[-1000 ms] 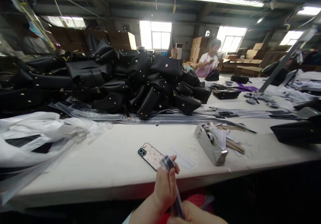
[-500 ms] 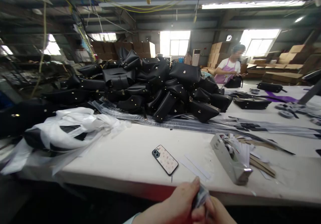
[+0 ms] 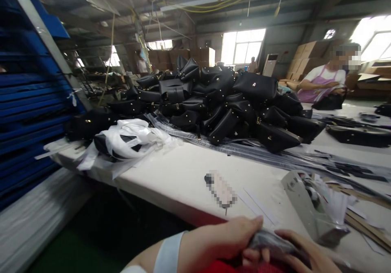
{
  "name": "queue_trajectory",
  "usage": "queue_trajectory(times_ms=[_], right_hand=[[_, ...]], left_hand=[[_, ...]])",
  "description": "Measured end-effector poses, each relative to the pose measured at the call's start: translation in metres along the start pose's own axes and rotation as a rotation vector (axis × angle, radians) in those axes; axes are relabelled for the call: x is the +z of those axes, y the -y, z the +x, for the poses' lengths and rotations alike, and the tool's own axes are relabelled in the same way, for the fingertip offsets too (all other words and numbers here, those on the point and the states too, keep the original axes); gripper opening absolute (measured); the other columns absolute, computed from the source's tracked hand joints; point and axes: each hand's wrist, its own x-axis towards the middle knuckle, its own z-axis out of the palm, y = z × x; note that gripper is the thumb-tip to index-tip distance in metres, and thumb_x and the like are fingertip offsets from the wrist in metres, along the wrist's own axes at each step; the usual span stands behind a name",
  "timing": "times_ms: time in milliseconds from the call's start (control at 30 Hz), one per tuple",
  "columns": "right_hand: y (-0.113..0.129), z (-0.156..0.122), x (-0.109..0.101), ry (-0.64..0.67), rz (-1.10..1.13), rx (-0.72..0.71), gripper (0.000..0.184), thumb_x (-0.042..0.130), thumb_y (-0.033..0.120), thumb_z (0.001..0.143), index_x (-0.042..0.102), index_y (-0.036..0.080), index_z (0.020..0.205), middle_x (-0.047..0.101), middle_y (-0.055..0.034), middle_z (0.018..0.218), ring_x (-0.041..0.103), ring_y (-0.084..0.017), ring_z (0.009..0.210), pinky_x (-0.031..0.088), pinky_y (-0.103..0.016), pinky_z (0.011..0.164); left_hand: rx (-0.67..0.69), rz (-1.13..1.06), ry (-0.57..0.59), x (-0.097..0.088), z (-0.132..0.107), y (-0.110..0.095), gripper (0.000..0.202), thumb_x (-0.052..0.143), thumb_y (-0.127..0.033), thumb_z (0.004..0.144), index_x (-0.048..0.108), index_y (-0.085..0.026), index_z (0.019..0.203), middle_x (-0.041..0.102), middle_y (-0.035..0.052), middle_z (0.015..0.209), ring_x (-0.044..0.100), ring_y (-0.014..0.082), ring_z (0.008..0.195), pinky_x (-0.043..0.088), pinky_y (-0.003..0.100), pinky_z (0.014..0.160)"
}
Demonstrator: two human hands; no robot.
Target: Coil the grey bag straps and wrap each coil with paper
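At the bottom edge, below the near side of the white table (image 3: 183,171), both my hands close on a small dark item wrapped in clear plastic (image 3: 271,244). My left hand (image 3: 232,240) pinches its left end with thumb and fingers. My right hand (image 3: 299,254) curls round its right end. A phone (image 3: 220,189) lies flat on the table just beyond my hands. A grey tape dispenser (image 3: 311,210) stands to the right of it, with white paper strips (image 3: 259,203) between them.
A big heap of black handbags (image 3: 232,102) fills the table's middle. Crumpled white and clear plastic bags (image 3: 131,138) lie at the left end. Stacked blue panels (image 3: 27,114) stand left of the table. A person in a pink apron (image 3: 324,83) works at the far right.
My view has swung left, bringing the blue panels in. My hands have dropped from upright above the table edge to low beside it, still gripping the wrapped item, which now lies sideways.
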Motion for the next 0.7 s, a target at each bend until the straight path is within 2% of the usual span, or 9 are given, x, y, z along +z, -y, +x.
queue_trajectory(times_ms=[67,167,267,333,400,467,533,633,700], right_hand=[[0.007,-0.002,0.013,0.052,0.036,-0.036,0.052,0.067,0.050,0.075,0.066,0.021,0.118,0.068,-0.0118,0.118,0.060,-0.035,0.112,0.045,-0.046,0.102],[0.019,-0.001,0.027,-0.006,0.044,-0.010,0.049,0.062,0.042,0.080,0.060,0.016,0.121,0.067,-0.0133,0.117,0.060,-0.033,0.110,0.043,-0.048,0.102],[0.027,0.000,0.034,-0.061,0.018,0.038,0.043,0.052,0.037,0.086,0.058,0.017,0.124,0.065,-0.0124,0.120,0.058,-0.031,0.113,0.040,-0.047,0.103],[0.039,-0.006,0.042,0.071,0.062,0.032,0.037,0.046,0.040,0.091,0.064,0.019,0.115,0.067,-0.0110,0.115,0.060,-0.029,0.109,0.042,-0.045,0.100],[0.056,-0.018,0.049,0.302,0.173,0.016,0.038,0.044,0.045,0.094,0.069,0.020,0.104,0.071,-0.0087,0.100,0.065,-0.025,0.093,0.049,-0.038,0.089],[0.073,-0.030,0.048,0.472,0.348,0.017,0.040,0.045,0.049,0.094,0.070,0.019,0.101,0.069,-0.0046,0.077,0.064,-0.019,0.070,0.051,-0.030,0.071],[0.080,-0.036,0.034,0.451,0.533,0.033,0.043,0.047,0.053,0.092,0.069,0.017,0.097,0.059,0.0005,0.057,0.051,-0.011,0.048,0.044,-0.022,0.051],[0.067,-0.025,-0.002,0.154,0.592,0.069,0.047,0.053,0.059,0.086,0.067,0.014,0.087,0.050,0.0034,0.049,0.036,-0.008,0.038,0.029,-0.019,0.039],[0.048,-0.013,-0.022,0.051,0.420,0.065,0.041,0.059,0.055,0.083,0.067,0.015,0.087,0.059,-0.0005,0.061,0.047,-0.011,0.048,0.037,-0.021,0.045]], left_hand=[[-0.067,-0.355,0.113,-0.003,-0.004,-0.015,0.067,0.019,-0.065,0.092,0.057,-0.018,0.063,0.021,-0.0072,0.034,0.018,0.0111,0.032,0.020,0.024,0.041],[-0.033,-0.655,0.146,-0.016,-0.006,-0.033,0.065,0.019,-0.054,0.097,0.059,-0.014,0.066,0.020,-0.0087,0.034,0.013,0.0084,0.032,0.017,0.021,0.039],[0.059,-0.746,0.088,-0.030,-0.002,-0.043,0.061,0.022,-0.049,0.099,0.059,-0.012,0.068,0.016,-0.0105,0.035,0.011,0.0067,0.032,0.019,0.019,0.039],[0.215,-0.714,-0.053,-0.035,0.003,-0.047,0.057,0.025,-0.049,0.099,0.060,-0.012,0.074,0.021,-0.0101,0.039,0.020,0.0065,0.034,0.025,0.019,0.042],[0.453,-0.546,-0.321,-0.037,0.009,-0.045,0.050,0.031,-0.053,0.096,0.060,-0.012,0.086,0.037,-0.0066,0.048,0.039,0.0087,0.043,0.035,0.020,0.050],[0.657,-0.144,-0.601,-0.037,0.015,-0.037,0.048,0.040,-0.058,0.091,0.060,-0.014,0.096,0.055,0.0015,0.067,0.056,0.0157,0.066,0.045,0.028,0.066],[0.687,0.413,-0.707,-0.034,0.019,-0.023,0.049,0.049,-0.061,0.084,0.060,-0.015,0.096,0.062,0.0099,0.083,0.059,0.0247,0.088,0.045,0.037,0.083],[0.467,1.027,-0.465,-0.026,0.017,-0.005,0.048,0.055,-0.063,0.078,0.062,-0.015,0.080,0.063,0.0130,0.081,0.059,0.0295,0.087,0.044,0.042,0.083],[0.280,1.033,-0.233,-0.021,0.012,-0.001,0.051,0.047,-0.064,0.083,0.061,-0.016,0.072,0.060,0.0073,0.066,0.058,0.0224,0.067,0.045,0.035,0.069]])
